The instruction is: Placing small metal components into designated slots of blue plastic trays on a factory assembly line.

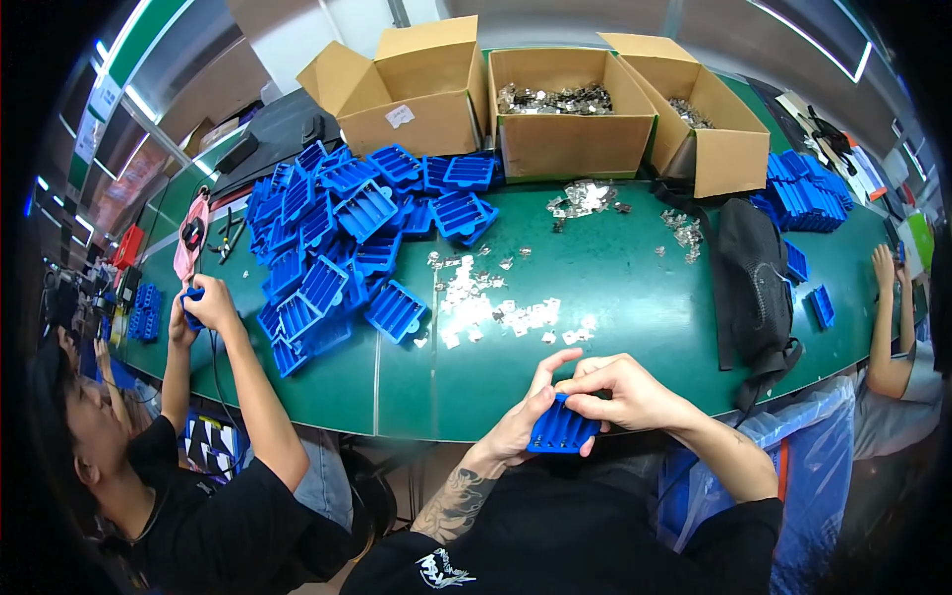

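Close to the front edge of the table, my left hand (523, 424) is closed around a blue plastic battery holder (558, 432) with several long slots. My right hand (625, 391) presses its thumb and fingertips together at the holder's upper end; whatever they pinch is hidden. Small dark spots show at the holder's lower end. Just beyond my hands, small shiny metal contact plates (529, 316) lie scattered on the green table (635, 297). A large heap of similar blue holders (365, 210) rises to the left of them.
Cardboard boxes stand at the back; the middle box (575, 149) holds metal pieces. A black bag (754, 278) lies to the right, near stacked blue holders (808, 193). At left, a co-worker's hands (206, 305) hold a blue piece. Another person's hands (886, 266) are far right.
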The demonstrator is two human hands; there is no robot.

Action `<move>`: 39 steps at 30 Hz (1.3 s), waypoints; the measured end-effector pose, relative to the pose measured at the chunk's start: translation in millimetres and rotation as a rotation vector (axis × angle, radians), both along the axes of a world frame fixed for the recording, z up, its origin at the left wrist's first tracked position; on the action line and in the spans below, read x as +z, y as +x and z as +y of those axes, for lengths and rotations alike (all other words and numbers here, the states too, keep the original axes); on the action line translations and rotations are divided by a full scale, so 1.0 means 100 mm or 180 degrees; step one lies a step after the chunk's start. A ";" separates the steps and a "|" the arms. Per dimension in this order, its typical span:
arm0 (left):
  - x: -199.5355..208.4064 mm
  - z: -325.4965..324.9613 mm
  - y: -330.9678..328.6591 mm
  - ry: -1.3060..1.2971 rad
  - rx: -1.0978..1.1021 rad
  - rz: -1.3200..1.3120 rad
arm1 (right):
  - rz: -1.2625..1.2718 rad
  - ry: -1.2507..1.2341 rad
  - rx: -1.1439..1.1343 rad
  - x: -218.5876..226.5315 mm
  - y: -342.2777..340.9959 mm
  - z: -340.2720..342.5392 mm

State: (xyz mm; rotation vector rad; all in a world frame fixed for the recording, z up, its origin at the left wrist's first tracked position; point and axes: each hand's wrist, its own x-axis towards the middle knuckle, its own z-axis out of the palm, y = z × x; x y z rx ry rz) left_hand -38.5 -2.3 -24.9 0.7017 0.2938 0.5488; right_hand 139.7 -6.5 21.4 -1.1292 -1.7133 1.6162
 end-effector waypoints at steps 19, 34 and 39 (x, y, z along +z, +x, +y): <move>-0.02 -0.02 0.02 -0.0122 0.0249 -0.0225 | -0.0196 0.0683 0.0600 0.05 0.17 0.14; -0.06 -0.04 0.01 -0.0413 0.0307 -0.0291 | -0.2705 0.2247 -0.2603 -0.48 1.00 0.92; -0.06 -0.03 0.00 -0.0433 0.0345 -0.0298 | -0.1392 0.2211 -0.2434 -0.28 0.84 0.80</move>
